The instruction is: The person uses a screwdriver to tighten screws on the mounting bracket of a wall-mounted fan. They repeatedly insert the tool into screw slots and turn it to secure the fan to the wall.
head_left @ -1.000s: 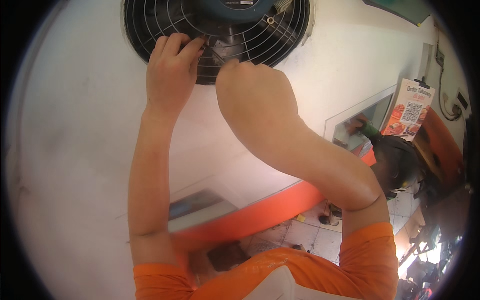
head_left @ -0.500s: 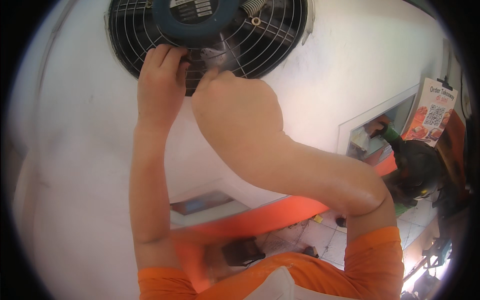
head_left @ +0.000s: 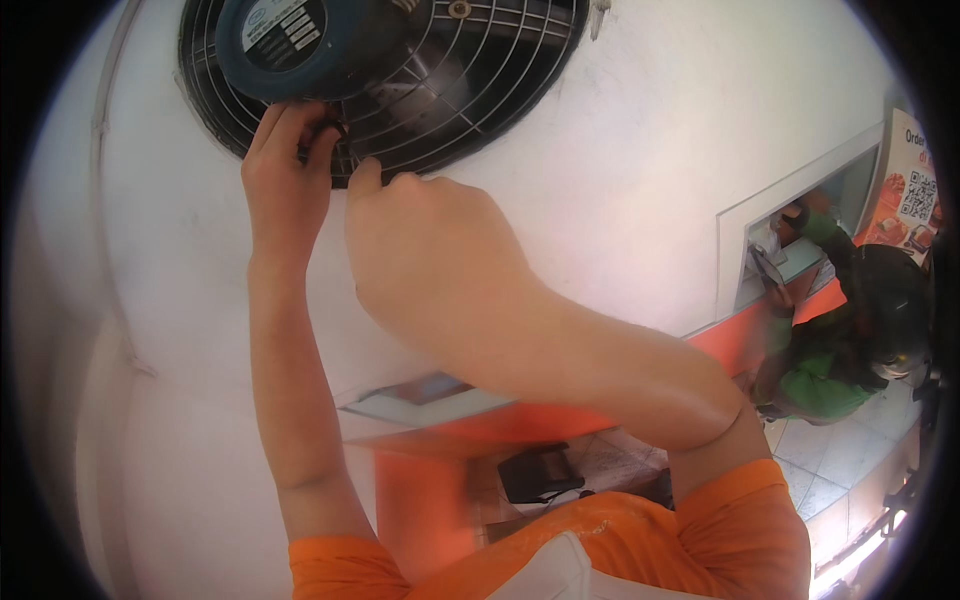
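I'm looking at a fan [head_left: 525,75] that is sitting in the white wall [head_left: 630,190]. The motor [head_left: 345,35] is jutting out from the fan's upper left, and the wire guard [head_left: 410,135] is spanning the dark opening, so both parts are appearing fitted.

The left hand [head_left: 283,172] is resting at the fan's lower rim, just under the motor. Its fingers are lying bent around something small and dark against the guard; whether they are gripping it or only touching it, I cannot tell. The right hand [head_left: 440,245] is hovering just beside, at the bottom of the fan, knuckles showing. Its fingers are lying curled, and the hand itself is hiding the tips, so I cannot tell if anything is sitting between them.

As for progress, both hands are crowding one spot on the fan's rim, so I'm judging the job to be under way and unfinished. How much is remaining I'm not able to say, since the detail there is hiding behind the fingers.

Well to the right of the fan and lower, a person in green [head_left: 825,380] is holding a phone [head_left: 767,266] by a hatch [head_left: 733,265]. Below the fan, an orange panel [head_left: 420,500] is showing.
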The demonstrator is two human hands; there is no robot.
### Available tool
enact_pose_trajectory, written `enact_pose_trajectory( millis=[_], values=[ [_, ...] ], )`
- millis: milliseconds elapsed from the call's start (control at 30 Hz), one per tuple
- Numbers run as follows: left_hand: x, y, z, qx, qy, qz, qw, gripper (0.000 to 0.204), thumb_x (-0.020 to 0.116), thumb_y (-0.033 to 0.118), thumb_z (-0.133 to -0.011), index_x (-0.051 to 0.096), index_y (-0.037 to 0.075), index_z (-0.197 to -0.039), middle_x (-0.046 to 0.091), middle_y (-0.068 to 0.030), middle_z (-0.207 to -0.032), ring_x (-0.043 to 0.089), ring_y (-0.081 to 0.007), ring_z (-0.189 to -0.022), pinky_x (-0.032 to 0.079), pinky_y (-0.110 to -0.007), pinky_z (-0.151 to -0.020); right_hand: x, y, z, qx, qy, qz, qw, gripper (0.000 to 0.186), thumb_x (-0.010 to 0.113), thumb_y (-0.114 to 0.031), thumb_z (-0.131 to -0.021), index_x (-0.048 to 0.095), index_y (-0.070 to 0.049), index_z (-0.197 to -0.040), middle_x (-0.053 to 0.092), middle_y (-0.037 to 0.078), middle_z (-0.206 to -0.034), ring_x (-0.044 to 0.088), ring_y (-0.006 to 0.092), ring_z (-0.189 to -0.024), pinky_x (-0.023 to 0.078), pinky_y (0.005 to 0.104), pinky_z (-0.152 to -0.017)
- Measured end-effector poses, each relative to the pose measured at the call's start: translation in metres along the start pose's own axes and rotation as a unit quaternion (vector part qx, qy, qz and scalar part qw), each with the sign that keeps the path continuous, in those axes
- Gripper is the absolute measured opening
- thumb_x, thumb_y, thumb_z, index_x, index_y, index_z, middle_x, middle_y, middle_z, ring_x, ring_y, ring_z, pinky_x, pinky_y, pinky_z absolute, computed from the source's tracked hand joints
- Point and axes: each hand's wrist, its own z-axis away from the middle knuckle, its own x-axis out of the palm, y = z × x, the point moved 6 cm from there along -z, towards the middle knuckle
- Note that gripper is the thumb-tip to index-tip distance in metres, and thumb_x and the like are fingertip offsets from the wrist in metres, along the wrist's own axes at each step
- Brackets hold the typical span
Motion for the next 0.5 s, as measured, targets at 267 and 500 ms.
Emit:
enact_pose_trajectory(
  millis=[267, 500],
  values=[
    [-0.006, 0.002, -0.004, -0.006, -0.025, -0.015, 1.000, 0.022, 0.078, -0.008, -0.083, 0.071, 0.001, -0.103, 0.072, -0.0077, -0.096, 0.069, -0.0229, -0.078, 0.055, -0.036, -0.068, -0.002, -0.014, 0.001, -0.012, 0.059, 0.054, 0.997, 0.051, 0.071, -0.007, -0.082, 0.063, 0.021, -0.124, 0.073, 0.018, -0.082, 0.076, 0.0246, -0.074, 0.060, 0.0318, -0.063],
    [-0.013, -0.002, -0.015, 0.009, -0.041, -0.069, 0.997, 0.024, 0.082, -0.002, -0.083, 0.076, 0.002, -0.106, 0.075, -0.0097, -0.094, 0.071, -0.0238, -0.077, 0.056, -0.036, -0.068, -0.006, -0.016, 0.001, -0.041, -0.002, 0.102, 0.994, 0.052, 0.074, -0.008, -0.081, 0.065, 0.020, -0.124, 0.074, 0.015, -0.083, 0.075, 0.0191, -0.078, 0.059, 0.0282, -0.061]
  ],
)
